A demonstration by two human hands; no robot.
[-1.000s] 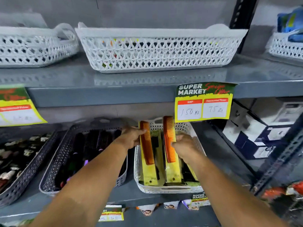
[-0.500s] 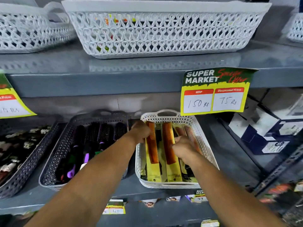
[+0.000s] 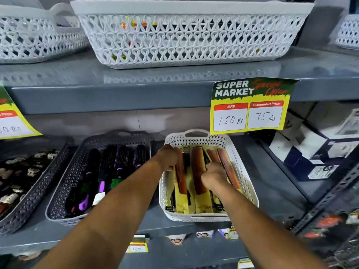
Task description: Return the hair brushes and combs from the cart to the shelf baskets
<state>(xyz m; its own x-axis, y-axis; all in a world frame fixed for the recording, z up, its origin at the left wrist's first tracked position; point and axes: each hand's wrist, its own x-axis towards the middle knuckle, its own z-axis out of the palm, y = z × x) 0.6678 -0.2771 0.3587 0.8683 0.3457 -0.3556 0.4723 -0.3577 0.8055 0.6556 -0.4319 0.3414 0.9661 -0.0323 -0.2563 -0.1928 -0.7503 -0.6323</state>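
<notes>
Since the frames of 1 s and 0.5 s back, the 2 carded combs have sunk from standing proud of the rim to lying low inside the white basket (image 3: 246, 183), and both hands have gone down with them. The left hand (image 3: 169, 157) is curled shut over the top of the left comb (image 3: 181, 177); the right hand (image 3: 213, 178) is fisted against the middle comb (image 3: 198, 171), though whether its fingers truly pinch the card I cannot tell. 2 more brown combs (image 3: 227, 167) lie slanted along the right wall.

Risk, as I judge it: the cards are packed edge to edge, so pushing one down could buckle its thin yellow backing or lever a neighbour up and over the low rim. Comb teeth might also snag in the basket's open lattice.

The combs are long, flat, glossy brown plastic on stiff yellow card. The basket is perforated white plastic with a moulded handle slot. Beside it, a dark woven-look basket (image 3: 64, 183) holds round bristle brushes (image 3: 108, 167) with purple handles, on a smooth grey metal shelf (image 3: 272, 183).
</notes>
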